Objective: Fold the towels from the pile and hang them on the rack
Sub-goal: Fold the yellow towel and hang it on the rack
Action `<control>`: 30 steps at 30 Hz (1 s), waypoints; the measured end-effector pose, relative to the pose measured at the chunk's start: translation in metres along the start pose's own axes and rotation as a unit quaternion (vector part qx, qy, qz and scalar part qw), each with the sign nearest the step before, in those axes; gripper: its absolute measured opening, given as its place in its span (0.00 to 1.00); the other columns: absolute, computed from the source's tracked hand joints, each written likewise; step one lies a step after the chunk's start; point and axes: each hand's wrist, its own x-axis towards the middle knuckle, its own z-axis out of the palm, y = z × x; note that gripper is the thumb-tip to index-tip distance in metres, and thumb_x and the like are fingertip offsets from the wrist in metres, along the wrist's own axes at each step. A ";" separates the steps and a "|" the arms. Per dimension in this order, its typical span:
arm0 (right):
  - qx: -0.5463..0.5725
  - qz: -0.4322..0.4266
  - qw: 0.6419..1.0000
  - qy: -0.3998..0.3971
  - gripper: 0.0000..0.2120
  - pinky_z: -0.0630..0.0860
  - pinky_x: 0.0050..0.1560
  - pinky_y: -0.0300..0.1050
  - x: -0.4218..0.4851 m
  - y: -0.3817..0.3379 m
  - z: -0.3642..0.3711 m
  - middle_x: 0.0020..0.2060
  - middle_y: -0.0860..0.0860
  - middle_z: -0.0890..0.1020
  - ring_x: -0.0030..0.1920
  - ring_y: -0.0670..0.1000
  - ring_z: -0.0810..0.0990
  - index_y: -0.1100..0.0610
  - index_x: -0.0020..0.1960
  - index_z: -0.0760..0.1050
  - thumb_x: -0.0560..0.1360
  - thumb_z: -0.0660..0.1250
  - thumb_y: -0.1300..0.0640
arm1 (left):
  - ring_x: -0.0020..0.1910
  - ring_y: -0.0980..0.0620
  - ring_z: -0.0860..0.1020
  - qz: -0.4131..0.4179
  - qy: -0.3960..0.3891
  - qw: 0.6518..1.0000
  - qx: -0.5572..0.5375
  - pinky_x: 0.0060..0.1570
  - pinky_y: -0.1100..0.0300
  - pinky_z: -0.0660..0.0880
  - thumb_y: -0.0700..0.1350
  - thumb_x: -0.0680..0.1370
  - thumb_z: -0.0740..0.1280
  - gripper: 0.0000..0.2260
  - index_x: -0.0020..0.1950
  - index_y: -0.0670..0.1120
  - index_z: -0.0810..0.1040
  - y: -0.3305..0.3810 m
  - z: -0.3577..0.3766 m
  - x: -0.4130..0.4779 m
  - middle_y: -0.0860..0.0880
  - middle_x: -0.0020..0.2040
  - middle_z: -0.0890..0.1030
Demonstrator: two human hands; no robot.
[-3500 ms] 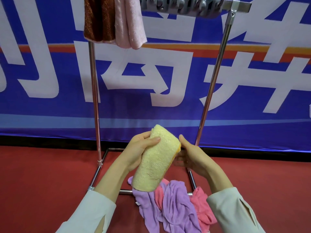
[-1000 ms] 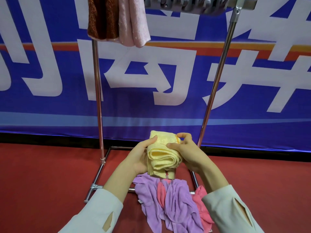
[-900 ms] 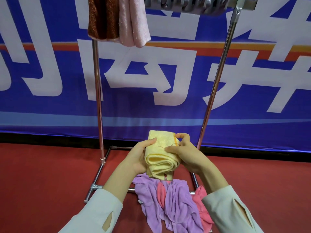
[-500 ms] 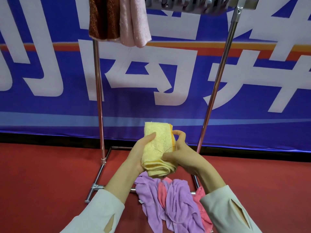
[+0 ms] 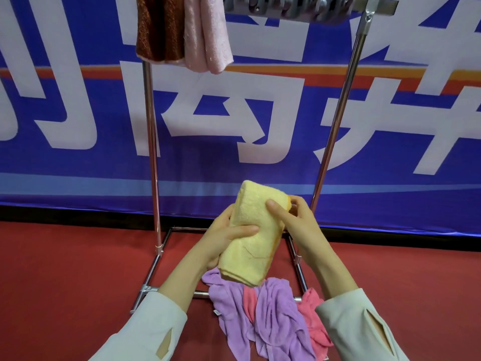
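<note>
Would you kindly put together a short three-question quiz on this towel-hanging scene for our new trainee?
1. Multiple choice: which towel do the left hand and the right hand hold between them? A purple; B yellow; C brown.
2. True or false: the rack has no towel hanging on it yet.
3. Fill in: the pile of unfolded towels lies on the red ____.

Key
1. B: the folded yellow towel.
2. False: a brown towel and a pale pink towel hang from its top bar.
3. floor.
</note>
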 end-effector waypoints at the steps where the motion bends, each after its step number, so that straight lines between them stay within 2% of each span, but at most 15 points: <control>1: 0.017 -0.004 1.000 -0.004 0.24 0.80 0.52 0.45 -0.001 -0.002 0.000 0.55 0.50 0.81 0.55 0.49 0.81 0.54 0.60 0.73 0.69 0.73 0.45 | 0.54 0.44 0.82 -0.004 -0.017 1.000 -0.007 0.52 0.51 0.78 0.37 0.67 0.73 0.25 0.63 0.45 0.74 0.001 0.002 -0.001 0.42 0.55 0.82; 2: 0.031 -0.009 0.999 -0.015 0.26 0.80 0.52 0.45 -0.003 -0.004 0.000 0.54 0.50 0.82 0.54 0.48 0.82 0.54 0.60 0.74 0.67 0.73 0.44 | 0.54 0.44 0.81 -0.008 -0.029 0.999 -0.017 0.52 0.51 0.78 0.36 0.67 0.73 0.24 0.63 0.46 0.74 0.001 0.003 -0.002 0.43 0.54 0.83; 4: 0.033 -0.028 0.999 -0.019 0.24 0.81 0.53 0.52 -0.005 -0.005 0.001 0.51 0.52 0.84 0.52 0.51 0.84 0.55 0.56 0.78 0.66 0.74 0.44 | 0.53 0.44 0.82 -0.013 -0.045 0.999 -0.026 0.51 0.53 0.79 0.35 0.68 0.73 0.24 0.63 0.46 0.74 0.003 0.005 -0.004 0.43 0.54 0.83; 6: 0.014 -0.059 0.998 0.018 0.19 0.81 0.52 0.57 -0.005 -0.006 0.002 0.46 0.56 0.85 0.49 0.56 0.84 0.59 0.51 0.80 0.67 0.76 0.46 | 0.53 0.45 0.82 -0.017 -0.052 0.998 -0.017 0.50 0.55 0.79 0.35 0.69 0.72 0.23 0.62 0.45 0.75 0.005 0.006 -0.006 0.43 0.54 0.83; 9: 0.010 -0.085 0.995 0.043 0.16 0.79 0.50 0.60 -0.004 -0.005 0.002 0.44 0.62 0.83 0.45 0.59 0.83 0.64 0.46 0.78 0.68 0.77 0.52 | 0.54 0.47 0.82 -0.014 -0.040 0.999 -0.015 0.49 0.58 0.79 0.40 0.72 0.72 0.19 0.62 0.44 0.75 0.005 0.010 -0.007 0.43 0.55 0.83; 12: 0.019 -0.074 0.997 0.015 0.15 0.79 0.51 0.59 -0.002 -0.007 0.000 0.44 0.61 0.84 0.48 0.60 0.84 0.64 0.47 0.79 0.69 0.76 0.54 | 0.56 0.47 0.81 0.013 0.017 1.000 -0.015 0.54 0.55 0.78 0.51 0.73 0.70 0.20 0.61 0.43 0.76 0.007 0.016 -0.005 0.43 0.56 0.83; 15: 0.011 -0.058 0.998 -0.002 0.15 0.80 0.51 0.55 -0.004 -0.004 0.003 0.45 0.56 0.85 0.47 0.56 0.85 0.61 0.50 0.80 0.70 0.75 0.51 | 0.54 0.44 0.82 0.037 0.064 0.997 -0.011 0.54 0.52 0.78 0.48 0.75 0.68 0.15 0.58 0.43 0.78 0.006 0.019 -0.003 0.43 0.53 0.83; 17: -0.037 -0.044 0.997 0.044 0.20 0.79 0.48 0.48 -0.002 0.000 0.005 0.44 0.51 0.82 0.45 0.50 0.82 0.58 0.51 0.76 0.69 0.75 0.45 | 0.52 0.44 0.82 0.048 0.089 0.995 -0.011 0.53 0.51 0.78 0.46 0.76 0.68 0.10 0.55 0.44 0.79 0.003 0.019 -0.001 0.43 0.51 0.84; 19: -0.065 -0.013 0.993 0.094 0.22 0.77 0.46 0.47 0.002 0.002 0.004 0.42 0.49 0.78 0.42 0.48 0.78 0.57 0.49 0.73 0.69 0.73 0.41 | 0.53 0.44 0.82 0.060 0.105 0.993 0.008 0.54 0.50 0.77 0.46 0.76 0.68 0.09 0.55 0.45 0.79 0.001 0.016 0.001 0.43 0.52 0.84; 22: 0.005 0.032 0.998 0.062 0.21 0.79 0.49 0.49 0.005 0.003 -0.001 0.41 0.51 0.79 0.43 0.50 0.80 0.57 0.45 0.73 0.73 0.67 0.38 | 0.54 0.46 0.81 0.067 0.097 0.993 0.023 0.56 0.51 0.77 0.46 0.77 0.67 0.10 0.57 0.45 0.78 0.001 0.014 0.000 0.44 0.54 0.83; 26: -0.006 0.051 0.998 0.037 0.21 0.78 0.55 0.50 0.006 0.006 -0.004 0.51 0.52 0.82 0.51 0.51 0.81 0.57 0.53 0.75 0.73 0.69 0.40 | 0.55 0.46 0.81 0.064 0.063 0.995 0.034 0.57 0.52 0.76 0.45 0.77 0.67 0.13 0.60 0.43 0.76 -0.001 0.013 0.002 0.44 0.55 0.83; 30: 0.038 0.100 0.994 -0.023 0.20 0.73 0.43 0.46 0.004 0.002 -0.006 0.47 0.55 0.82 0.44 0.52 0.78 0.61 0.58 0.76 0.74 0.71 0.48 | 0.50 0.53 0.82 0.055 0.039 0.995 0.073 0.49 0.62 0.78 0.44 0.77 0.67 0.09 0.57 0.46 0.78 -0.004 0.012 0.003 0.48 0.51 0.83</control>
